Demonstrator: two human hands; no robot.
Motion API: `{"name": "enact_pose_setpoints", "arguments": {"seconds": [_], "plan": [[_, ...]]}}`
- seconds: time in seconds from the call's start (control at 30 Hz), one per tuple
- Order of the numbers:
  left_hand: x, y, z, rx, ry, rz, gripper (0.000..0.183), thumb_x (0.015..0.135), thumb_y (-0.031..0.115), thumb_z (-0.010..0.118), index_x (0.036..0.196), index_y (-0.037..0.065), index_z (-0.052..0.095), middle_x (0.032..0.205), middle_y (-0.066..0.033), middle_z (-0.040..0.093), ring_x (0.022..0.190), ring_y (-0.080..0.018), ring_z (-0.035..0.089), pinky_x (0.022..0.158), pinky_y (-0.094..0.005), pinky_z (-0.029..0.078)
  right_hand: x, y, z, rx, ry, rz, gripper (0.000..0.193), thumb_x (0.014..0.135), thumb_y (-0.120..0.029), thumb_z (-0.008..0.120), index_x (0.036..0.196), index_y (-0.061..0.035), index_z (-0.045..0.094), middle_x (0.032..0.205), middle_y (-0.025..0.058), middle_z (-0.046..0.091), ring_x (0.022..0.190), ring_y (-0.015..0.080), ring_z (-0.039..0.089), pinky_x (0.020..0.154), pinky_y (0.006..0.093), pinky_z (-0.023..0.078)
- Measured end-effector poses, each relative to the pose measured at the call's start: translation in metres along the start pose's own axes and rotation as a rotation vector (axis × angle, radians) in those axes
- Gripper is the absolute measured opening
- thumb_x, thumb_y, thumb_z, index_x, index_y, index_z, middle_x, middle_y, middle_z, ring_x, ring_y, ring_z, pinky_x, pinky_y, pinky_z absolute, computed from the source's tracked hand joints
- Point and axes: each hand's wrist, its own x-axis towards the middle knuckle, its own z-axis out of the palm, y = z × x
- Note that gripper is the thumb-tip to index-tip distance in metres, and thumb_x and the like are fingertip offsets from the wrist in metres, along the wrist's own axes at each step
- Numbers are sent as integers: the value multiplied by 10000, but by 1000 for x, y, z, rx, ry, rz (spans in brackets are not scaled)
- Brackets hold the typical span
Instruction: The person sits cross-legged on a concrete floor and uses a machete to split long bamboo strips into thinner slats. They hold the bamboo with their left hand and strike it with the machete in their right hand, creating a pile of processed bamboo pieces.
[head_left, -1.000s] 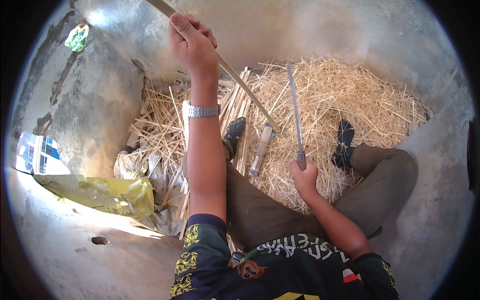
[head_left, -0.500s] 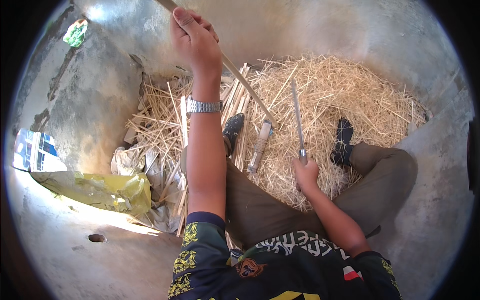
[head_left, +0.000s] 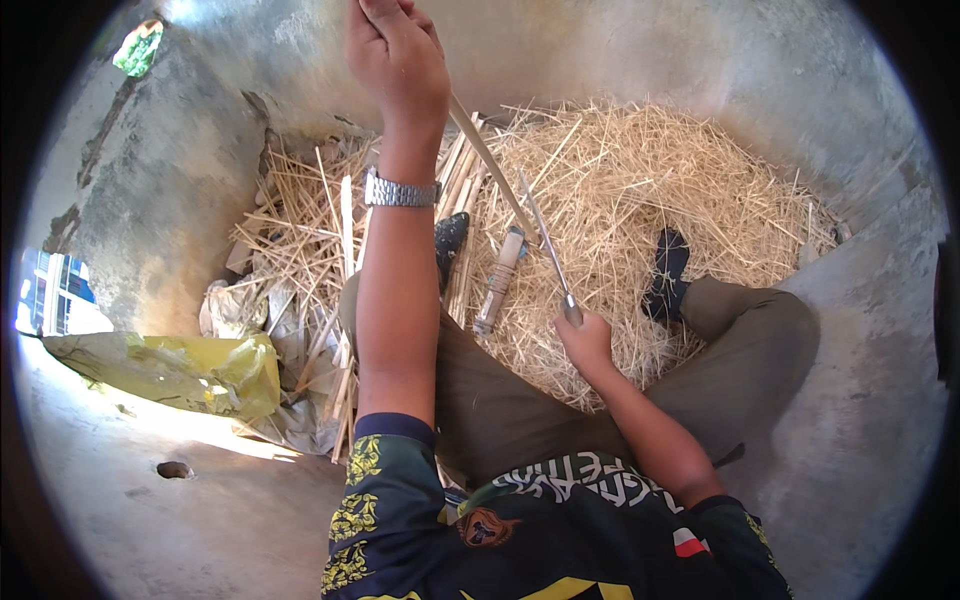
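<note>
At the top of the view my left hand (head_left: 403,70), a metal-banded watch on its wrist, is closed around a long, thin wooden strip (head_left: 488,160). The strip slants down to the right over the straw. My right hand (head_left: 584,345) grips a knife (head_left: 548,238) by its handle, above my folded legs. The narrow blade points up and left, and the strip's lower end crosses it in the view. Whether the two touch, I cannot tell. Between my legs lies an oblong brownish object (head_left: 499,280) with a pale end, its kind unclear.
A heap of pale shavings (head_left: 690,170) spreads in front of me. Several long strips (head_left: 462,180) and loose sticks (head_left: 300,215) lie to the left, near a yellow plastic sheet (head_left: 215,375). Worn concrete walls (head_left: 640,50) surround the spot; a small hole (head_left: 174,469) sits at lower left.
My right hand has moved left and tilted the knife, bringing its blade across the strip's lower end. My left hand is slightly higher in the view, still on the strip. The view has shifted a little.
</note>
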Motion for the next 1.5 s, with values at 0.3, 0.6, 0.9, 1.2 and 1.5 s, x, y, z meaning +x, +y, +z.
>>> {"name": "enact_pose_setpoints", "arguments": {"seconds": [0.3,0.6,0.9,1.2,1.5], "plan": [[1,5,-1,28,46,18,394,1092,479,415,866,160,462,623,85,361,454,-18,318,382,-197,257,11,7,5,205,1,-74,278,885,-235,698,734,-21,608,581,10,530,543,111,497,539,335,416],[1,5,-7,28,43,8,384,1091,478,417,897,152,475,618,82,341,453,-27,327,382,-200,261,15,-4,0,312,-235,373,312,846,-208,731,656,-43,547,573,24,550,504,172,546,525,367,432],[1,7,-15,90,34,43,408,1093,473,417,864,142,484,616,84,346,466,-21,331,392,-201,267,-1,-31,4,216,137,-242,217,917,-194,681,819,-10,621,598,23,570,531,100,514,542,316,430],[-3,9,-11,66,96,51,374,1089,437,457,863,143,498,610,88,361,459,-18,327,386,-198,262,25,29,17,-125,-155,173,225,840,-223,672,771,-24,593,607,53,567,542,170,574,511,358,455],[2,27,-23,-291,36,-288,352,1081,406,487,868,127,500,619,74,382,457,-21,323,388,-201,255,25,45,28,-106,-122,40,254,822,-238,683,904,-5,626,724,105,631,552,216,590,558,391,489]]}}
